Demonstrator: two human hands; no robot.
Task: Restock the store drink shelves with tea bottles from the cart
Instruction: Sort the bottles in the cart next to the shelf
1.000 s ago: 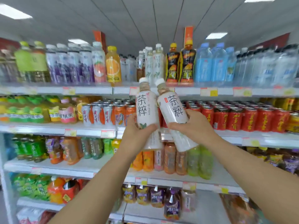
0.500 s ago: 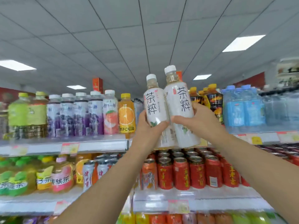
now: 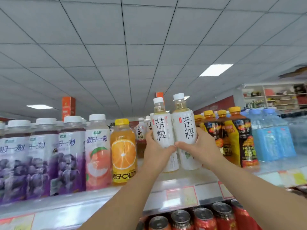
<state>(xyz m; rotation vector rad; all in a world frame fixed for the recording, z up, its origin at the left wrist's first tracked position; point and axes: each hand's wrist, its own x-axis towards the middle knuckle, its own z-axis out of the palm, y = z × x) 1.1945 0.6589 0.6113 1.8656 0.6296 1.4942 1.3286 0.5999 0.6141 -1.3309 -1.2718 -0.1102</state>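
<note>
The left grip [image 3: 156, 151] is closed round the lower half of a tall clear plastic tea bottle with a white cap and a white label in black characters, the left tea bottle [image 3: 161, 130]. Its thumb lies across the front and its fingers go behind. The right grip [image 3: 201, 146] wraps an identical one, the right tea bottle [image 3: 187, 128], in the same way.

Both bottles are upright with their sides touching, and the two thumbs nearly meet between them. Pressing them together likely lets the pair go in as one and fit a narrow slot. They are at the front of the pale top shelf [image 3: 181, 181]. I cannot tell whether their bases rest on it or hang just above.

The slot lies between a squat orange-juice bottle with a yellow cap [image 3: 123, 151] on the left and a row of dark, yellow-capped bottles [image 3: 244, 141] on the right. Deeper in that gap stand small white-capped bottles [image 3: 140, 130], so this is probably the tea lane, and the labels face outward for shoppers.

Farther left stand a peach drink bottle [image 3: 98, 151] and purple grape drink bottles [image 3: 69, 156]. Blue packs of water bottles [image 3: 272, 141] are to the right, and red cans [image 3: 204, 218] fill the shelf below. The cart is out of view.
</note>
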